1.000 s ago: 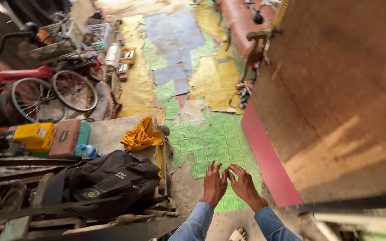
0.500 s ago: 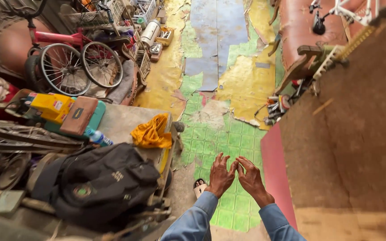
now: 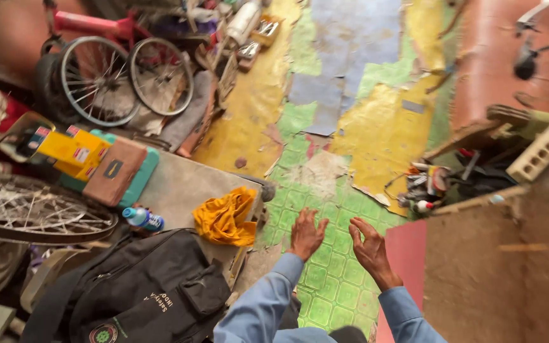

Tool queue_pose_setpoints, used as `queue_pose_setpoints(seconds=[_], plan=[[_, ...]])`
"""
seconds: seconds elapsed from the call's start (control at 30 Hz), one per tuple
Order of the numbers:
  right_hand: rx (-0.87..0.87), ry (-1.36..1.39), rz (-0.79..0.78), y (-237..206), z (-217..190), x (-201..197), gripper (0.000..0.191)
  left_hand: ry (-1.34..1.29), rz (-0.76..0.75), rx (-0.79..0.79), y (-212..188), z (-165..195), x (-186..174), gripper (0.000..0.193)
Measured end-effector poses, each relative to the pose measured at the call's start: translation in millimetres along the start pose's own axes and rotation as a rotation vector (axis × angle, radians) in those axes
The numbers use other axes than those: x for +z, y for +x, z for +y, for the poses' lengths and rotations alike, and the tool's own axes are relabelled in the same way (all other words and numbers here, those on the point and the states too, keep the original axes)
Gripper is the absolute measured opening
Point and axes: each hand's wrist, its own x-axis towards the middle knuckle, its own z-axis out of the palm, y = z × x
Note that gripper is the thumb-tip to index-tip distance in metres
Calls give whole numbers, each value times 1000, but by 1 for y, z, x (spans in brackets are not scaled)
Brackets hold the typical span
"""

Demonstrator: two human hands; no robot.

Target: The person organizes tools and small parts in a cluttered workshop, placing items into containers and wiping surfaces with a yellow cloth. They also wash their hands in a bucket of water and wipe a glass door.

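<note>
Hands first: the left hand [image 3: 306, 234] and the right hand [image 3: 371, 249] are raised side by side in the lower middle of the view, near each other but not touching, both in light blue sleeves [image 3: 258, 308]. Each is open, fingers spread and slightly curled, and neither holds or touches anything. They hang in the air above a floor of green patterned tiles [image 3: 335, 279].

Nearest the left hand, just to its left, a crumpled yellow cloth [image 3: 226, 218] lies at the edge of a grey slab [image 3: 179, 190]. Below the cloth sits a black backpack [image 3: 138, 292], and beside that a small plastic bottle with a blue label [image 3: 142, 218] lies on its side. Further left on the slab are a brown and teal case [image 3: 119, 171] and a yellow box [image 3: 71, 152] touching it. A spoked wheel [image 3: 33, 213] lies flat at the left edge, and a red bicycle frame with two small wheels [image 3: 122, 76] stands at the upper left.

To the right of the right hand a red strip [image 3: 408, 254] borders a large brown board [image 3: 503, 273]. Beyond it a heap of small tools and tins [image 3: 433, 184] lies by a pale perforated brick [image 3: 541, 151].

Further out, the floor covering is torn into yellow [image 3: 255, 108], blue-grey [image 3: 357, 44] and green patches.
</note>
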Motion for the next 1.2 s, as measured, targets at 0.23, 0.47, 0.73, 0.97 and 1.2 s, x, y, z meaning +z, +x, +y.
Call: queue_pose_setpoints(seconds=[0.23,0.47,0.73,0.97,1.2], plan=[[-125,78,-191,86,-23,34,35,118,331,-139,54,-66,-56,50],[-280,115,-406,173,-42,68,37,417,628,-393,74,-131,-121,48],[-362,33,-616,217,-59,115,40,604,384,-607,87,-170,-129,27],[-279,-14,-731,215,-95,142,39,-364,675,-579,109,-209,-196,8],[-424,276,-666,230,-189,158,46,-996,594,-380,123,-193,-264,5]])
